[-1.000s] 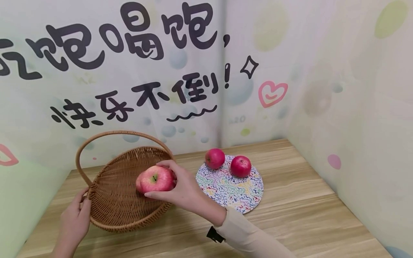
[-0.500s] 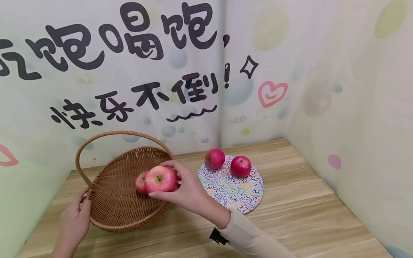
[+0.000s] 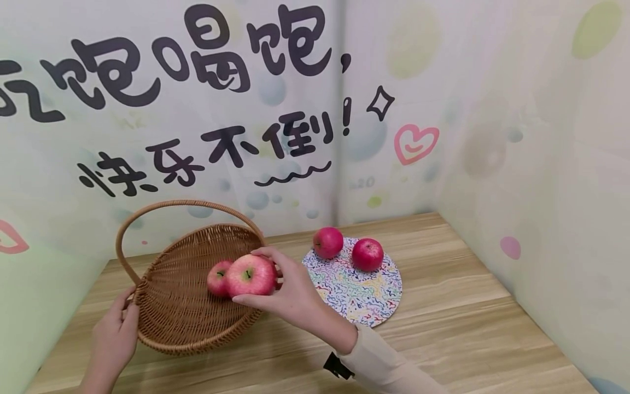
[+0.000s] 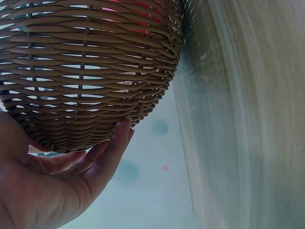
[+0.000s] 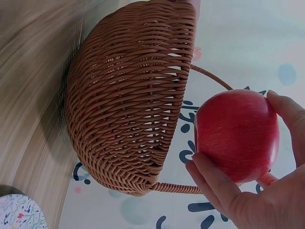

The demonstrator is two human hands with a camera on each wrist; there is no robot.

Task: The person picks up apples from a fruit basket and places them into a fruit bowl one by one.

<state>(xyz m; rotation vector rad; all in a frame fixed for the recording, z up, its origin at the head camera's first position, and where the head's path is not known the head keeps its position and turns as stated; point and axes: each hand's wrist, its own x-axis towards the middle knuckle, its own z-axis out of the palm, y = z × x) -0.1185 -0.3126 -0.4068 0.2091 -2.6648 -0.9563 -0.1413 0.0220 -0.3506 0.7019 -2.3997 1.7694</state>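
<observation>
Nearby, right of the basket (image 3: pixel 172 309), two apples (image 3: pixel 367 255) occupy a round mat (image 3: pixel 361 295).

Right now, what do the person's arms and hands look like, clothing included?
The right hand is gloveless, its arm in a cream sleeve with a small black attachment by the cuff. The left hand is also gloveless; no sleeve shows there.
</observation>
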